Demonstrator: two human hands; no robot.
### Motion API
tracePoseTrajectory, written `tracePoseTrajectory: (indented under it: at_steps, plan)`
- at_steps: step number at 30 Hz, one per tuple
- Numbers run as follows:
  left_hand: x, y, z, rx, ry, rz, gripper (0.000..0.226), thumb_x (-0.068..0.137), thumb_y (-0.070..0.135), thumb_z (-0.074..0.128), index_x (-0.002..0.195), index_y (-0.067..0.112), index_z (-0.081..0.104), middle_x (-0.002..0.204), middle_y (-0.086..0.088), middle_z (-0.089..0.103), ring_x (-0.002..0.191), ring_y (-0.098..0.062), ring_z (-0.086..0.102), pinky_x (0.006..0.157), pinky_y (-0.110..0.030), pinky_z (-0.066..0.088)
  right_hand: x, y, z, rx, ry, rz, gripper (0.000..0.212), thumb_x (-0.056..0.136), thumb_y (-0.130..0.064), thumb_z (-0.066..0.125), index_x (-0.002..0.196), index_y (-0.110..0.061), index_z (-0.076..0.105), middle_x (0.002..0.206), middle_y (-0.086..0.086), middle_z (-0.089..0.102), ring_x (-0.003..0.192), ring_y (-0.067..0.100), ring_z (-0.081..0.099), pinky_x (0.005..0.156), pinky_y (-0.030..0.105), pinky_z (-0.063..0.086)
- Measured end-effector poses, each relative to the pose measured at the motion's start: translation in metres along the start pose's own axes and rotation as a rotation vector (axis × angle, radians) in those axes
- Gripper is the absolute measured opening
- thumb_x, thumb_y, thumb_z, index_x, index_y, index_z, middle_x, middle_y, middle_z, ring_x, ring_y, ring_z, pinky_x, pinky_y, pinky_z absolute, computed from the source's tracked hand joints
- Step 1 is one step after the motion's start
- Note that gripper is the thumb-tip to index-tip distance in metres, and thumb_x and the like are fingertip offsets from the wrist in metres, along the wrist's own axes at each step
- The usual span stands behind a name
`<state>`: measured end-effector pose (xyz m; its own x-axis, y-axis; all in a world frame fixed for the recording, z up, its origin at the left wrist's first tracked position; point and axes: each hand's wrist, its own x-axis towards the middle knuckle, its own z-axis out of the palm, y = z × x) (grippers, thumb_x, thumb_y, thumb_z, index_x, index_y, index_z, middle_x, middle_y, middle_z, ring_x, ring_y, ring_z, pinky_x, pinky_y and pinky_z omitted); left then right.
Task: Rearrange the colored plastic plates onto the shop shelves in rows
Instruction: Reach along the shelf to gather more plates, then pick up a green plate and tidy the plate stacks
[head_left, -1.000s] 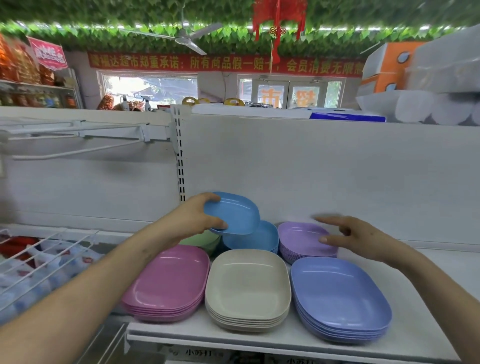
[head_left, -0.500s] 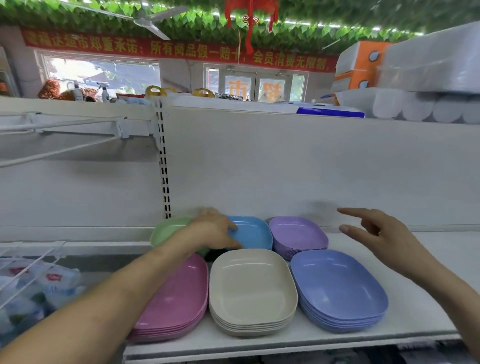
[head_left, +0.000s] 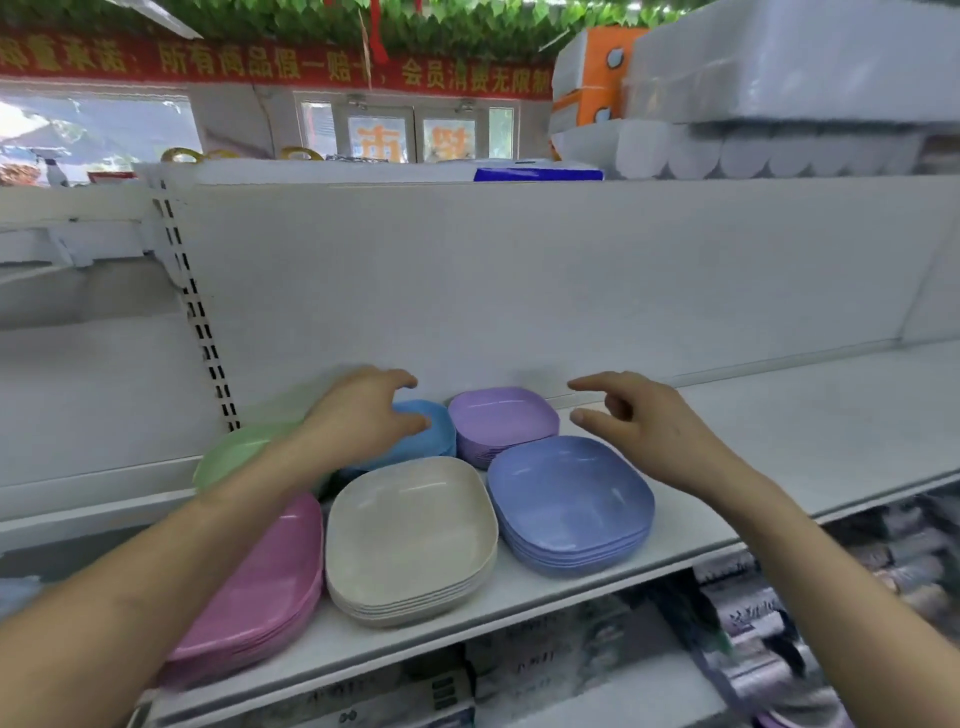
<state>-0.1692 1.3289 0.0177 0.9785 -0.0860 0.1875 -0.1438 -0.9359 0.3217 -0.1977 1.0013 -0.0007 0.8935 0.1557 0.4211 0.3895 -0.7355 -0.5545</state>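
- We are facing a white metal shop shelf (head_left: 779, 441) that is carrying six stacks of rounded-square plastic plates in two rows.
- Taking the beige stack (head_left: 410, 530) as the dial's centre, the pink stack (head_left: 270, 571) is sitting at 9 o'clock and the periwinkle-blue stack (head_left: 566, 499) at 3. Behind them, the pale-green stack (head_left: 234, 452) is lying at 10, the sky-blue stack (head_left: 439, 436) at 12 and the lilac stack (head_left: 501, 415) at 1.
- Our left hand (head_left: 363, 415) is lying over the sky-blue stack, thumb touching the top plate and fingers curving above its far rim. We cannot tell whether the grip is holding that plate or only resting on it.
- Our right hand (head_left: 639, 431) is hovering at 2 o'clock, just beside the lilac stack, its grip wide and holding nothing.
- We are judging the job well along, with colours sorted and both rows standing. Squaring up the stacks may be all that is remaining.
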Motion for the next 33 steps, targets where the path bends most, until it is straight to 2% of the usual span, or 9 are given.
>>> tracePoseTrajectory:
  at_steps: [2,4,7,11,16,19,22,26,33]
  plan:
    - [-0.005,0.033,0.001,-0.070,0.048,0.079,0.057,0.091,0.043,0.071,0.144,0.026,0.055,0.103,0.000,0.063,0.095,-0.019,0.059,0.077,-0.031,0.039,-0.004,0.012,-0.010,0.003,-0.004,-0.001,0.033,0.094,-0.041,0.070,0.127,-0.039,0.068,0.082,-0.007,0.054,0.076,0.007,0.055,0.074,0.028,0.044]
    - [-0.009,0.075,0.004,-0.149,0.066,0.124,0.054,0.092,0.037,0.070,0.143,0.029,0.053,0.093,0.006,0.062,0.086,-0.013,0.059,0.077,-0.033,0.046,-0.011,0.027,-0.028,0.005,-0.019,0.000,0.034,0.095,-0.043,0.069,0.128,-0.039,0.067,0.084,-0.008,0.056,0.079,0.006,0.056,0.077,0.026,0.044]
    - [-0.009,0.147,0.018,-0.220,0.088,0.215,0.053,0.093,0.037,0.069,0.142,0.035,0.051,0.090,0.010,0.062,0.085,-0.013,0.061,0.087,-0.039,0.053,-0.025,0.059,-0.070,-0.026,-0.018,-0.005,0.033,0.095,-0.047,0.068,0.127,-0.041,0.066,0.089,-0.007,0.059,0.081,0.001,0.055,0.077,0.023,0.042]
    - [-0.002,0.247,0.056,-0.318,0.075,0.345,0.047,0.093,0.039,0.068,0.138,0.039,0.053,0.090,0.011,0.063,0.076,-0.008,0.060,0.080,-0.039,0.056,-0.052,0.115,-0.148,-0.092,0.021,0.038,0.031,0.095,-0.049,0.066,0.125,-0.041,0.067,0.091,-0.008,0.061,0.081,0.000,0.055,0.077,0.022,0.041]
    - [0.009,0.383,0.122,-0.414,0.013,0.489,0.042,0.094,0.042,0.066,0.135,0.039,0.055,0.096,0.012,0.064,0.087,-0.007,0.062,0.083,-0.035,0.053,-0.111,0.194,-0.253,-0.192,0.077,0.150,0.032,0.097,-0.047,0.065,0.128,-0.039,0.066,0.091,-0.009,0.060,0.077,0.002,0.054,0.075,0.022,0.040]
    - [0.015,0.467,0.165,-0.471,-0.060,0.574,0.041,0.094,0.042,0.067,0.134,0.038,0.057,0.096,0.011,0.065,0.081,-0.005,0.061,0.073,-0.029,0.048,-0.150,0.242,-0.311,-0.246,0.122,0.225,0.033,0.097,-0.044,0.066,0.130,-0.035,0.066,0.089,-0.009,0.059,0.075,0.003,0.055,0.070,0.021,0.040]
    - [0.021,0.543,0.203,-0.486,-0.132,0.652,0.041,0.095,0.039,0.066,0.135,0.035,0.058,0.098,0.010,0.066,0.090,-0.011,0.062,0.084,-0.031,0.049,-0.183,0.285,-0.362,-0.291,0.178,0.301,0.034,0.099,-0.042,0.066,0.131,-0.031,0.066,0.090,-0.008,0.062,0.081,0.003,0.057,0.068,0.019,0.043]
    - [0.037,0.626,0.244,-0.480,-0.202,0.720,0.041,0.094,0.039,0.066,0.134,0.034,0.060,0.098,0.009,0.067,0.092,-0.013,0.064,0.089,-0.034,0.051,-0.215,0.338,-0.410,-0.326,0.236,0.395,0.030,0.100,-0.044,0.063,0.128,-0.035,0.066,0.091,-0.011,0.062,0.079,0.000,0.057,0.064,0.018,0.044]
    - [0.090,0.752,0.298,-0.498,-0.276,0.772,0.035,0.093,0.038,0.068,0.127,0.036,0.063,0.093,0.013,0.066,0.087,-0.008,0.062,0.088,-0.036,0.052,-0.215,0.436,-0.476,-0.339,0.297,0.502,0.034,0.100,-0.049,0.061,0.132,-0.037,0.062,0.091,-0.008,0.063,0.079,0.007,0.060,0.071,0.026,0.052]
